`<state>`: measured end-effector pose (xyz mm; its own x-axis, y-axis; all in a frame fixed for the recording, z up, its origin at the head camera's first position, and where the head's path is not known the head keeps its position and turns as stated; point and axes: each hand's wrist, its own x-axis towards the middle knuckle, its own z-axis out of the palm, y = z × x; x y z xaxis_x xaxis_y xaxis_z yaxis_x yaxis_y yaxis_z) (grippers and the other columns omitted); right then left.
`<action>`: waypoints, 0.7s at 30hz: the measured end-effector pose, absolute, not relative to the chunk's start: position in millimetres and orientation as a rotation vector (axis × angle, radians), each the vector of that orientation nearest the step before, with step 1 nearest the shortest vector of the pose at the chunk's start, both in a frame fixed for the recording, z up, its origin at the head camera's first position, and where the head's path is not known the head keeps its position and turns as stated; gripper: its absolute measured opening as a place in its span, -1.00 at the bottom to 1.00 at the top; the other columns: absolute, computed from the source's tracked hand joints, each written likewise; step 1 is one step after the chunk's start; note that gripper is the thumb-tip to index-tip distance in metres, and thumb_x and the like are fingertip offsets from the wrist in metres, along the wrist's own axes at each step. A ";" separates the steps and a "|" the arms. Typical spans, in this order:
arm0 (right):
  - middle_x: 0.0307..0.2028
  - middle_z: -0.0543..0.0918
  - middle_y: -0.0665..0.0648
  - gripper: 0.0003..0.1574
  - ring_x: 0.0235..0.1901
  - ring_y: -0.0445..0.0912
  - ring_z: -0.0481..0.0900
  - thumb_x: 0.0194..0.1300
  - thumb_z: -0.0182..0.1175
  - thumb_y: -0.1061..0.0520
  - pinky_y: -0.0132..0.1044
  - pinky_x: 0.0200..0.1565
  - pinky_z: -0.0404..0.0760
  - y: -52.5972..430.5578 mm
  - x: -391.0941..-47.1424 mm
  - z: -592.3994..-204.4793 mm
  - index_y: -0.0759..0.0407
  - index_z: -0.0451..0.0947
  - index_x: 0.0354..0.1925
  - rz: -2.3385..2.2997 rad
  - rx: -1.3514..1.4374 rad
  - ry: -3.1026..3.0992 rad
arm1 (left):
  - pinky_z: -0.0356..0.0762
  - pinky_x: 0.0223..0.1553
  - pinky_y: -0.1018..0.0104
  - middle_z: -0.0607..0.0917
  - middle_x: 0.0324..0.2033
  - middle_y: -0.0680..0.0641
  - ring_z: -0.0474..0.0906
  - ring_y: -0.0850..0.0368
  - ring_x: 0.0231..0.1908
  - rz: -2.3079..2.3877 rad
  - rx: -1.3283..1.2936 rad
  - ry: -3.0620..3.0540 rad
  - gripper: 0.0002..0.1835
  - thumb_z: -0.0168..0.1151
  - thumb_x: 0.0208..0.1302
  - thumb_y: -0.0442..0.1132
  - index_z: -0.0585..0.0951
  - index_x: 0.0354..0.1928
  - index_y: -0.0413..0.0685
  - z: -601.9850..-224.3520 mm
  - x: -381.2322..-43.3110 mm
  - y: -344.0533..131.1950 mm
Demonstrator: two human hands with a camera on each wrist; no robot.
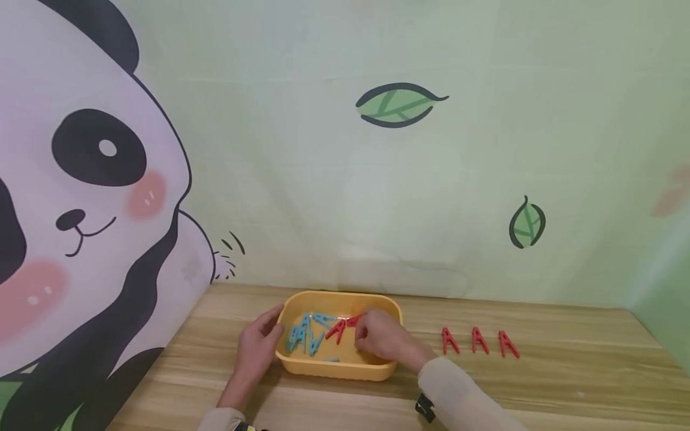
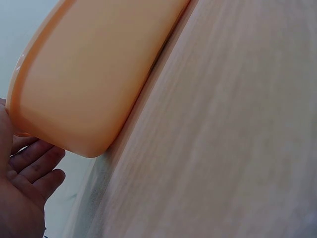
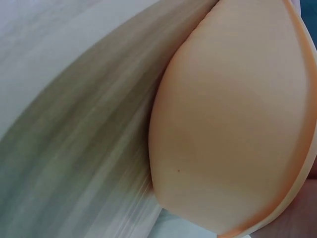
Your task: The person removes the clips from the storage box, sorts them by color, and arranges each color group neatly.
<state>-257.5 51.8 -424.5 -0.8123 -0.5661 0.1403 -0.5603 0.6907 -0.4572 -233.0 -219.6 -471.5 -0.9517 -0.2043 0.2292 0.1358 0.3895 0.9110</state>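
A yellow plastic basket [image 1: 336, 369] stands on the table with several blue clothespins [image 1: 315, 343] on its left side and red clothespins [image 1: 336, 330] near its middle. My left hand [image 1: 257, 341] holds the basket's left end, thumb at the rim and fingers along the outside wall. Inside the basket's right half, my right hand [image 1: 380, 335] reaches down with bent fingers, right beside a partly covered red clothespin [image 1: 353, 321]. Its fingertips are hidden, so I cannot tell whether they pinch a clothespin. Only the basket's outer wall [image 3: 228, 114] fills most of the right wrist view.
Three red clothespins [image 1: 479, 340] lie in a spaced row on the wooden table [image 1: 582, 365], right of the basket. Behind the table's back edge rises a pale green wall [image 1: 302, 179] with a panda and leaves printed on it.
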 end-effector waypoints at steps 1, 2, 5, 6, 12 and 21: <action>-0.40 0.51 -0.01 -0.79 -0.34 -0.09 0.43 0.22 0.52 0.30 -0.24 -0.23 0.58 51.3 -257.6 -424.6 0.16 0.66 -0.44 -0.774 -0.935 2.878 | 0.49 0.36 -0.03 0.61 0.32 -0.29 0.54 -0.20 0.33 -1.582 0.061 -2.349 -0.54 0.19 0.49 -0.42 0.55 0.39 -0.33 -471.7 -233.0 -219.9; -0.39 0.50 0.00 -0.78 -0.33 -0.08 0.43 0.22 0.53 0.30 -0.24 -0.23 0.57 50.6 -257.8 -424.7 0.16 0.65 -0.42 -0.776 -0.909 2.877 | 0.49 0.36 -0.03 0.61 0.32 -0.29 0.55 -0.21 0.33 -1.579 0.061 -2.350 -0.53 0.19 0.49 -0.42 0.55 0.39 -0.33 -471.7 -233.0 -220.1; -0.37 0.49 0.02 -0.75 -0.33 -0.07 0.44 0.20 0.55 0.29 -0.25 -0.25 0.57 49.0 -259.0 -426.4 0.18 0.61 -0.35 -0.756 -0.852 2.886 | 0.49 0.36 -0.03 0.62 0.32 -0.29 0.55 -0.21 0.33 -1.576 0.061 -2.349 -0.53 0.19 0.48 -0.42 0.55 0.39 -0.32 -471.9 -233.1 -220.4; -0.37 0.48 0.02 -0.75 -0.33 -0.07 0.44 0.19 0.55 0.29 -0.25 -0.25 0.57 48.5 -259.4 -426.8 0.19 0.61 -0.33 -0.749 -0.841 2.889 | 0.50 0.36 -0.03 0.62 0.31 -0.29 0.56 -0.21 0.32 -1.574 0.061 -2.349 -0.53 0.20 0.48 -0.42 0.55 0.39 -0.32 -471.9 -233.1 -220.4; -0.36 0.54 0.06 -0.77 -0.32 -0.04 0.46 0.17 0.49 0.40 -0.21 -0.21 0.62 48.2 -260.8 -425.4 0.27 0.65 -0.24 -0.734 -0.830 2.881 | 0.50 0.35 -0.04 0.63 0.30 -0.30 0.57 -0.21 0.31 -1.570 0.061 -2.347 -0.52 0.20 0.47 -0.42 0.56 0.39 -0.32 -470.8 -233.7 -219.5; -0.28 0.69 0.12 -0.74 -0.28 -0.02 0.57 0.11 0.51 0.41 -0.12 -0.13 0.74 52.5 -260.5 -421.0 0.33 0.71 -0.20 -0.836 -0.858 2.844 | 0.49 0.36 -0.05 0.61 0.32 -0.30 0.55 -0.23 0.33 -1.577 0.068 -2.360 -0.53 0.19 0.48 -0.41 0.55 0.40 -0.31 -469.2 -232.1 -219.0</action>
